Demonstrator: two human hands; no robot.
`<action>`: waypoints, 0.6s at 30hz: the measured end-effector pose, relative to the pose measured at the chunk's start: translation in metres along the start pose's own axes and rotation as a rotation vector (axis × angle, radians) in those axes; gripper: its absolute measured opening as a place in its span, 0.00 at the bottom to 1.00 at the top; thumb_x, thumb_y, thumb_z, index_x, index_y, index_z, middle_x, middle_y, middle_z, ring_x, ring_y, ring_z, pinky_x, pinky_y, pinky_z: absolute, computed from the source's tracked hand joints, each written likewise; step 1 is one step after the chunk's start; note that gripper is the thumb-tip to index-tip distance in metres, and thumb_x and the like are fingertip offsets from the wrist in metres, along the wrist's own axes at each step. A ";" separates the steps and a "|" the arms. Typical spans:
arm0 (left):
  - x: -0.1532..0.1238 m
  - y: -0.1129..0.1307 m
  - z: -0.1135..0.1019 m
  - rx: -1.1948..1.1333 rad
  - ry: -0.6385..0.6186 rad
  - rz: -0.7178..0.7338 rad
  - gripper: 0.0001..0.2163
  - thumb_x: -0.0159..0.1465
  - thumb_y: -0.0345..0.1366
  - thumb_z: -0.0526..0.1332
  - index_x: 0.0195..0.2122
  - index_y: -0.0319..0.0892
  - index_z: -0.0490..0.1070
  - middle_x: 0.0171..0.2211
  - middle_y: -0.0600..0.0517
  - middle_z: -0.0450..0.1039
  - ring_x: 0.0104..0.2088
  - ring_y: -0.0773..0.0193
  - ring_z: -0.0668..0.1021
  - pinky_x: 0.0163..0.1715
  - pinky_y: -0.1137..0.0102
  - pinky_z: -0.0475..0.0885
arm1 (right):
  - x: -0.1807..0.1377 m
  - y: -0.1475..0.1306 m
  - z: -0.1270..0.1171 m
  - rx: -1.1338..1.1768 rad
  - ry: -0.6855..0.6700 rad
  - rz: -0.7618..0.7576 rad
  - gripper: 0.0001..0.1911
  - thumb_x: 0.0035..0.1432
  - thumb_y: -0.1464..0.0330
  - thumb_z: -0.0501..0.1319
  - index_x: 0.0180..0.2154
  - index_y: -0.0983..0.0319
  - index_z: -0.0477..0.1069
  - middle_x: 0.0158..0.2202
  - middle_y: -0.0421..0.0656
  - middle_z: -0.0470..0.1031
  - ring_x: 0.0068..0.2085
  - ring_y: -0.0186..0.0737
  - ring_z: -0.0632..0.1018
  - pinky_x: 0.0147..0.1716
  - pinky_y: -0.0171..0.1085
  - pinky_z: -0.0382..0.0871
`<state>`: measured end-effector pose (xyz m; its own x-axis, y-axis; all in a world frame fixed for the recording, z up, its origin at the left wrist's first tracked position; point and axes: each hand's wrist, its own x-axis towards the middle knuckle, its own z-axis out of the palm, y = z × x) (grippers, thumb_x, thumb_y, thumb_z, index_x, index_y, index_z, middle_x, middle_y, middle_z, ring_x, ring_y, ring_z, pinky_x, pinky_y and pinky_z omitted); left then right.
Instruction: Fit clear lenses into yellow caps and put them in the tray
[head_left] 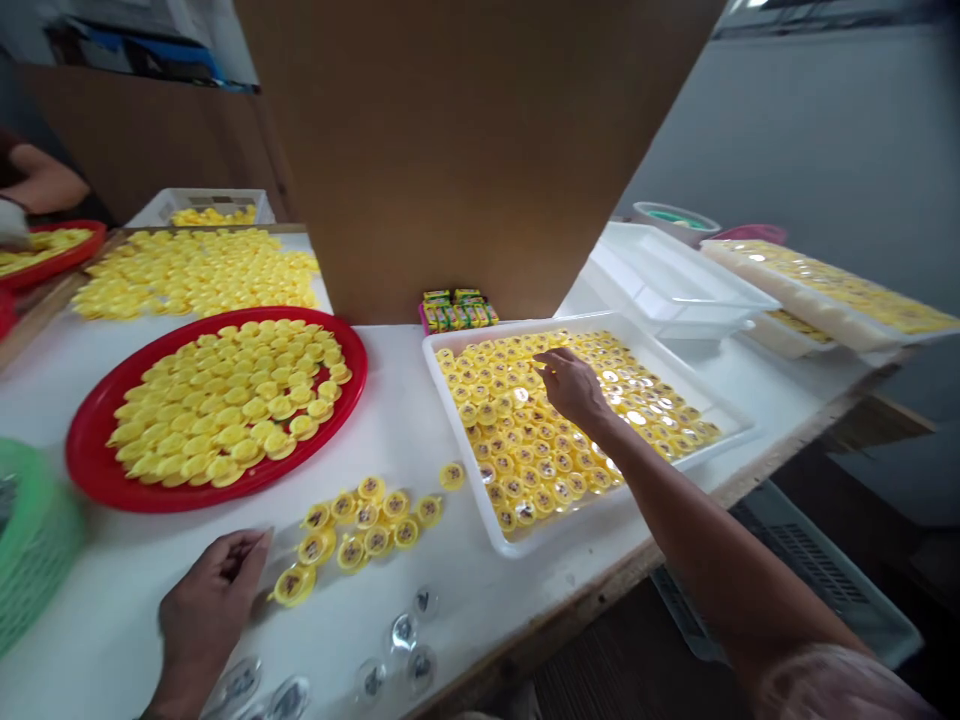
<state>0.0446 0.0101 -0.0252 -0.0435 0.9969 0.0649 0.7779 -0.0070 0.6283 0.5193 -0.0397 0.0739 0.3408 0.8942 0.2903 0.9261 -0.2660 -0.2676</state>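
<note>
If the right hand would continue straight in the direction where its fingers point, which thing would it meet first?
The right hand would probably meet first the round yellow pieces lying in the white tray. Depth is unclear from this view, so it may be touching them now.

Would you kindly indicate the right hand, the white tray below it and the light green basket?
Right hand (576,390), head view: its back.
White tray (516,546), head view: near corner.
Light green basket (41,560), head view: outer wall.

White table (480,580) is pretty loaded. Yellow caps (217,270) are spread behind the red tray (90,450), and a white tray (731,420) is parked to its right.
</note>
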 end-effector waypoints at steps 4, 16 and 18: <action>0.000 0.003 -0.002 -0.034 -0.036 -0.022 0.16 0.52 0.52 0.58 0.33 0.45 0.71 0.28 0.56 0.73 0.30 0.62 0.75 0.31 0.71 0.68 | -0.036 -0.082 -0.014 0.210 -0.179 -0.436 0.13 0.63 0.70 0.52 0.48 0.61 0.67 0.46 0.48 0.69 0.45 0.40 0.72 0.43 0.37 0.66; -0.002 0.005 -0.004 -0.056 -0.012 0.026 0.14 0.54 0.50 0.59 0.31 0.44 0.71 0.26 0.56 0.72 0.28 0.63 0.74 0.30 0.71 0.66 | -0.066 -0.159 0.045 -0.427 -0.685 -0.693 0.14 0.46 0.77 0.62 0.39 0.68 0.68 0.35 0.52 0.71 0.35 0.47 0.73 0.34 0.41 0.64; -0.002 0.005 -0.005 -0.065 -0.012 0.041 0.15 0.55 0.50 0.58 0.31 0.44 0.71 0.27 0.55 0.73 0.28 0.62 0.74 0.30 0.71 0.67 | -0.069 -0.159 0.043 -0.412 -0.681 -0.705 0.14 0.47 0.76 0.62 0.39 0.67 0.67 0.34 0.51 0.72 0.34 0.46 0.74 0.31 0.40 0.63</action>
<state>0.0454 0.0075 -0.0185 -0.0044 0.9965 0.0830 0.7367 -0.0529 0.6742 0.3419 -0.0438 0.0563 -0.3389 0.8727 -0.3515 0.9056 0.4038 0.1294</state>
